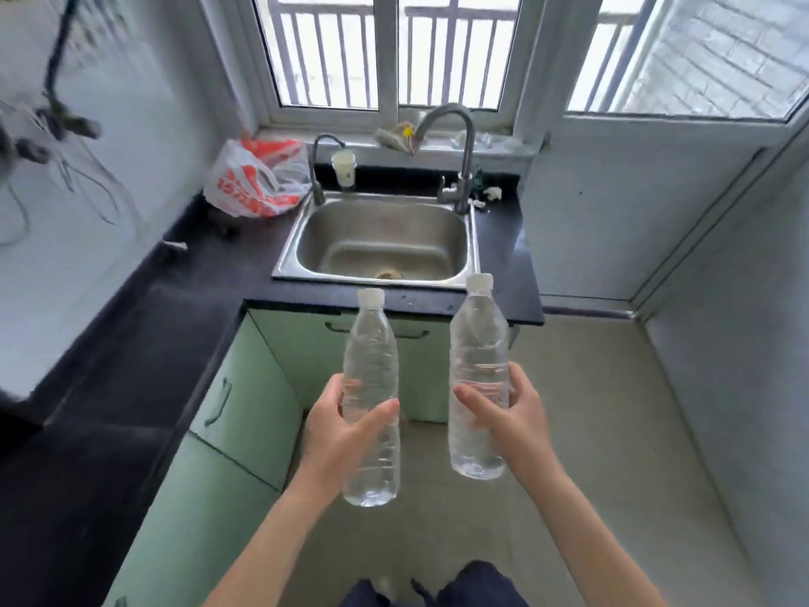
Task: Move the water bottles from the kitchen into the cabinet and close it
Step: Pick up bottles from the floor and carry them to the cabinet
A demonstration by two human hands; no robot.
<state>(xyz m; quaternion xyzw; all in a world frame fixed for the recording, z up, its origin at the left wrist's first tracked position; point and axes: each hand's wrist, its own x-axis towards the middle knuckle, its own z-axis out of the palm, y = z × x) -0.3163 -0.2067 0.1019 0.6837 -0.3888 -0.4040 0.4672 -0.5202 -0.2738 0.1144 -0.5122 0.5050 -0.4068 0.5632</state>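
Observation:
I hold two clear plastic water bottles with white caps upright in front of me, above the floor. My left hand (339, 424) grips the left bottle (371, 357) around its middle. My right hand (510, 409) grips the right bottle (478, 339) around its middle, a little higher. Both bottles look full of water. Pale green cabinet doors (249, 400) with dark handles run under the black counter, ahead and to my left; all those in view are closed.
A steel sink (381, 238) with a tall tap (459, 159) sits in the black L-shaped counter (131, 343) below the window. A white and orange plastic bag (256, 177) lies left of the sink. A white door (634, 203) stands at right. Beige floor (569, 431) lies below.

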